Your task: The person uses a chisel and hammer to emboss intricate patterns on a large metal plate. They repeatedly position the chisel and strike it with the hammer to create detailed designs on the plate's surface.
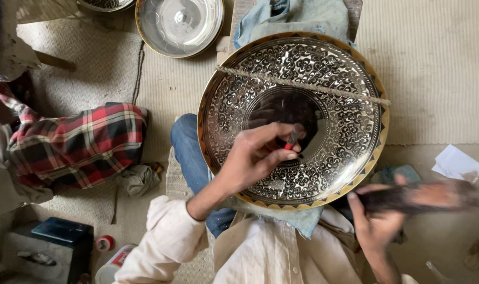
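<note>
A large round metal plate [345, 126] with dense black scroll engraving and a gold rim rests on my lap. A twisted cord [323, 89] runs across its upper part. My left hand [252, 158] lies over the plate's lower left and pinches a small red-tipped chisel-like tool [293, 138] against the polished centre. My right hand [379, 218] is to the right of the plate, below its rim, gripping a dark wooden mallet-like tool [413, 197] that is motion-blurred.
A plain shiny bowl-shaped plate [179, 23] lies at the top. A red plaid cloth [79, 144] lies left, a dark box [60, 234] and a small red roll [103, 243] at lower left, white paper [455, 163] at right. Woven matting [434, 63] covers the floor.
</note>
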